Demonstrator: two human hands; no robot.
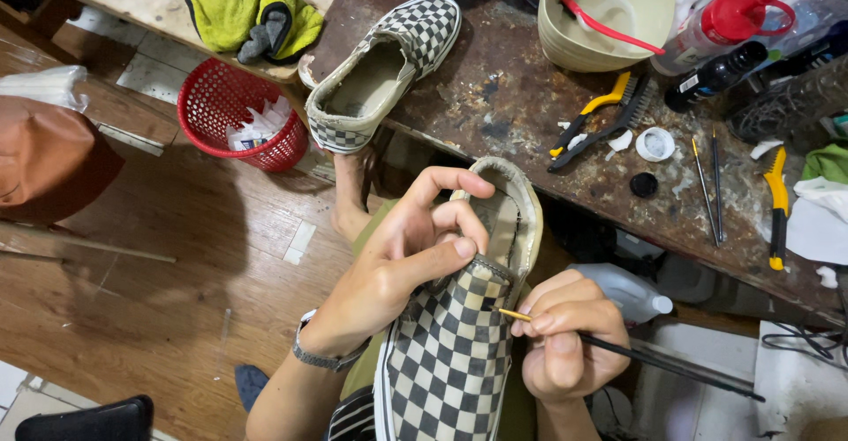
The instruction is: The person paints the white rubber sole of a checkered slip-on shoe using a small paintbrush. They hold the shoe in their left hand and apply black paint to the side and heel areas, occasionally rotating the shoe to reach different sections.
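Checkered shoe (pixel 450 353) on the lap, gripped by the left hand (pixel 397 260), brush (pixel 618 351) in the right hand (pixel 565 339).

The left hand closes on the shoe's collar, thumb on the checkered upper; the right hand pinches a thin brush, its tip touching the shoe's side. Two shoes in all: the second shoe (pixel 384 70) lies on the bench (pixel 503 105), well apart. Beyond it sit a beige bowl (pixel 609 17), two wire brushes (pixel 605 119), bottles (pixel 720 48) and a small lid (pixel 654 143). A red basket (pixel 234 119) stands on the floor.
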